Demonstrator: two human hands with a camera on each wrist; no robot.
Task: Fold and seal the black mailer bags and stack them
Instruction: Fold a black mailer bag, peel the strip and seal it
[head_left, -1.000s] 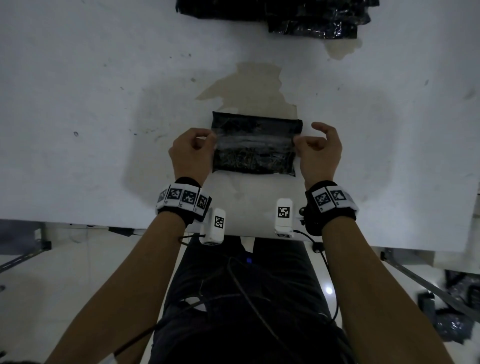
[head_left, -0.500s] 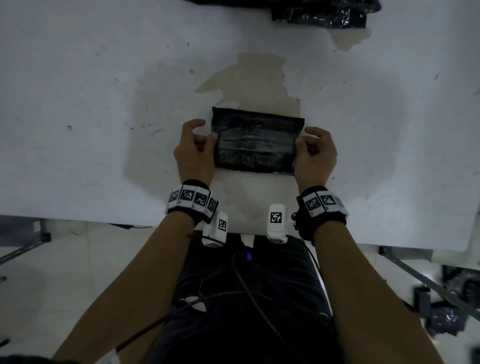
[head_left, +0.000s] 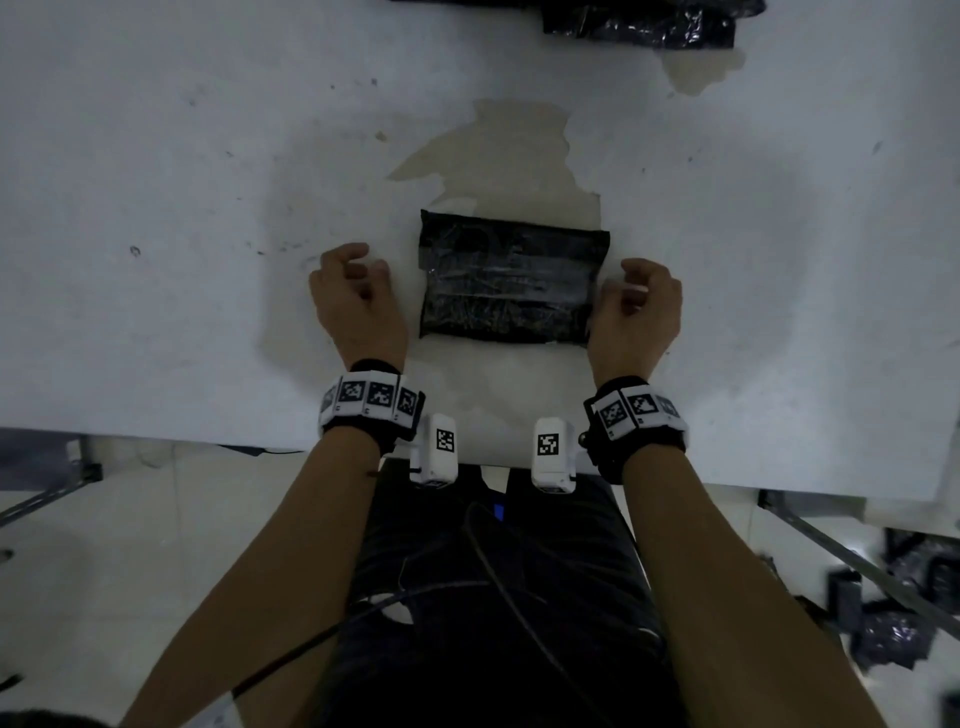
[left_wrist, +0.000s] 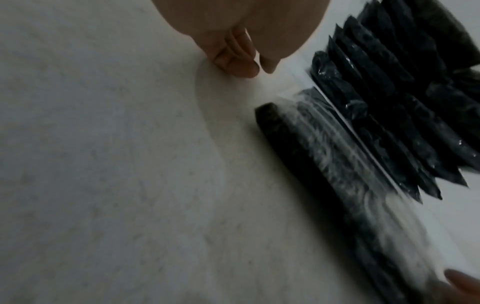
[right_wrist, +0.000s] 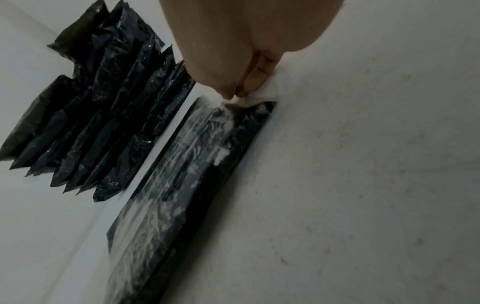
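A folded black mailer bag (head_left: 511, 280) with a glossy strip across it lies flat on the white table (head_left: 156, 208), in front of me. My left hand (head_left: 358, 283) sits just left of the bag, apart from it, fingers loosely curled and holding nothing; the left wrist view shows its fingertips (left_wrist: 249, 65) above bare table. My right hand (head_left: 623, 299) is at the bag's right end, where thumb and fingertip meet on the bag's edge (right_wrist: 233, 93). The bag (right_wrist: 182, 174) (left_wrist: 337, 174) stretches away from each wrist camera.
A row of overlapping black mailer bags (head_left: 654, 23) (right_wrist: 103, 123) (left_wrist: 415, 102) lies at the table's far edge. A worn tan patch (head_left: 498, 156) marks the table behind the bag. More black bags (head_left: 893, 613) lie on the floor at the lower right. The table's near edge runs under my wrists.
My left hand has let go of the bag's left end and drawn away to the left. The right hand stays at the right end. The bag now lies flat.
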